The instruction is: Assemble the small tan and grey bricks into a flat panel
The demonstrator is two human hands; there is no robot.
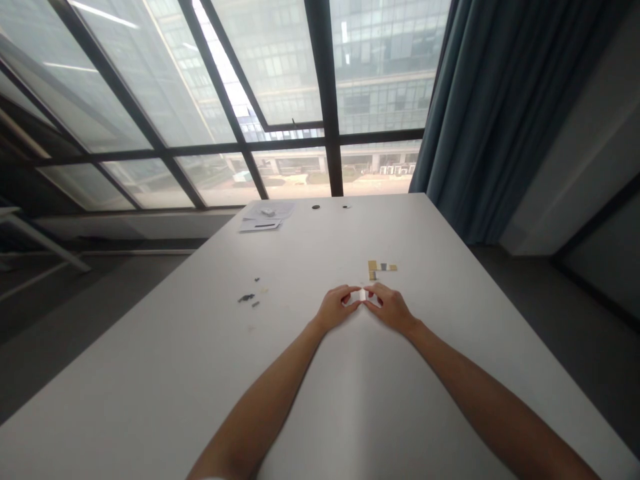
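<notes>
A small white rectangular piece (363, 295) is between my two hands, low over the table; its exact kind is too small to make out. My left hand (336, 307) grips its left edge with thumb and fingertips. On the opposite edge my right hand (393, 307) pinches it the same way. Just beyond my right hand lie flat yellow-tan pieces (373, 265) with a small grey piece (383, 267) among them. Dark small bits (247, 298) are scattered to the left of my left hand.
The white table (190, 347) reaches toward the windows (280, 60). Papers (260, 219) with a crumpled white item (269, 212) lie at its far left. A dark round disc (315, 207) and another small dark item (345, 207) sit near the far edge. A blue curtain (465, 120) hangs at right.
</notes>
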